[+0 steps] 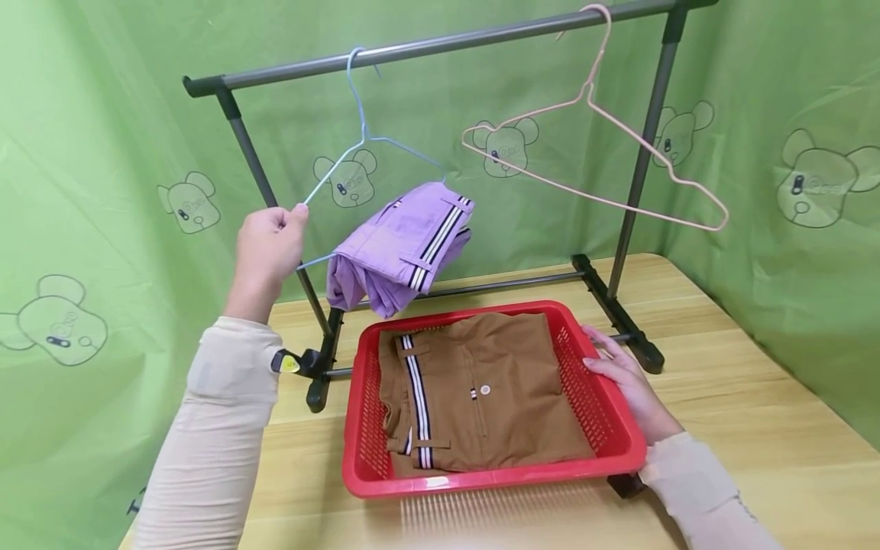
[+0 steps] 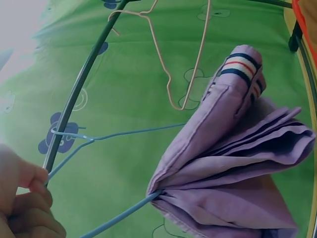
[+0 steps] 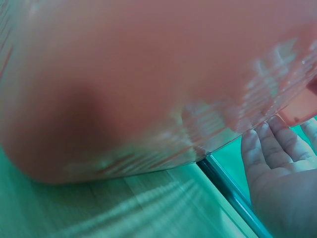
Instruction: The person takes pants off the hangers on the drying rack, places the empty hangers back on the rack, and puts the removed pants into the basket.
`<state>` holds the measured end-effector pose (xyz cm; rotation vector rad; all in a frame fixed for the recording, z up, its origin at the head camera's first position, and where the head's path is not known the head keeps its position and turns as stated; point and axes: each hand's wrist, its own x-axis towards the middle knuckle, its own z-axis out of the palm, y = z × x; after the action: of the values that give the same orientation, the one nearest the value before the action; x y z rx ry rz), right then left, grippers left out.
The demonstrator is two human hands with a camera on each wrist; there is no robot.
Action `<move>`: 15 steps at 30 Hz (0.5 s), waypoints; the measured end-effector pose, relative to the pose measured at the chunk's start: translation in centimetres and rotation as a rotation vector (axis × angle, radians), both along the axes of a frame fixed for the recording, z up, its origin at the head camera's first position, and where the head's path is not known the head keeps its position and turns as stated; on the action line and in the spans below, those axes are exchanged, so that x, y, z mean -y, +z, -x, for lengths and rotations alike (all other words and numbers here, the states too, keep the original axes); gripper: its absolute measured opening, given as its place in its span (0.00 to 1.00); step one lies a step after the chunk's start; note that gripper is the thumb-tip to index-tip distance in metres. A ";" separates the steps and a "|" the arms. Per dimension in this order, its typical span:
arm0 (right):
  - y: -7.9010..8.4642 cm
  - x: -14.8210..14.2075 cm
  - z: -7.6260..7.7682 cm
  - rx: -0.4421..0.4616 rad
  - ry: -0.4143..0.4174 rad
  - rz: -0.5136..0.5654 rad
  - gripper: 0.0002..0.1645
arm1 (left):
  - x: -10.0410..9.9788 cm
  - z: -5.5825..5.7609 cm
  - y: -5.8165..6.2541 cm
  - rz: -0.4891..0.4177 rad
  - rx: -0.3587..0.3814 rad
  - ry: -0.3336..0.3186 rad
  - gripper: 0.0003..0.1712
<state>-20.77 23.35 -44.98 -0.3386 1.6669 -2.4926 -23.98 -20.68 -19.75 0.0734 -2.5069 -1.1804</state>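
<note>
My left hand (image 1: 270, 244) grips the left arm of a blue wire hanger (image 1: 364, 140), whose hook sits over the rack's top bar. Folded over the hanger's lower bar are purple trousers (image 1: 406, 237) with a striped waistband; the left wrist view shows the purple trousers (image 2: 223, 148) bunched along the wire. My right hand (image 1: 629, 382) holds a red plastic basket (image 1: 495, 479) by its right rim, and the basket is tilted above the table. Folded brown trousers (image 1: 509, 397) with a striped waistband lie inside it. In the right wrist view, the fingers (image 3: 277, 148) reach the basket's side.
A grey metal clothes rack (image 1: 474, 38) stands on the wooden table (image 1: 742, 367). An unladen pink hanger (image 1: 587, 95) hangs from its bar toward the right. Green cloth (image 1: 103, 153) with bear drawings covers the walls behind and at both sides.
</note>
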 end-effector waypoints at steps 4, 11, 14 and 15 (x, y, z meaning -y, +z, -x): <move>0.1 -0.1 -0.1 0.002 -0.006 -0.010 0.29 | -0.4 0.1 -0.3 -0.052 -0.028 0.021 0.26; 0.0 -0.1 -0.2 -0.004 -0.006 -0.034 0.29 | -0.7 0.1 -0.6 -0.106 -0.048 0.065 0.29; 0.0 0.0 -0.3 0.000 -0.007 -0.024 0.30 | -0.8 0.2 -0.6 -0.112 -0.045 0.074 0.29; 0.0 0.1 -0.3 0.001 -0.008 -0.025 0.30 | -0.8 0.2 -0.6 -0.112 -0.046 0.074 0.29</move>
<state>-20.49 23.29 -44.99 -0.3291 1.7009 -2.4749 -24.17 -19.89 -20.31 0.1647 -2.3763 -1.2766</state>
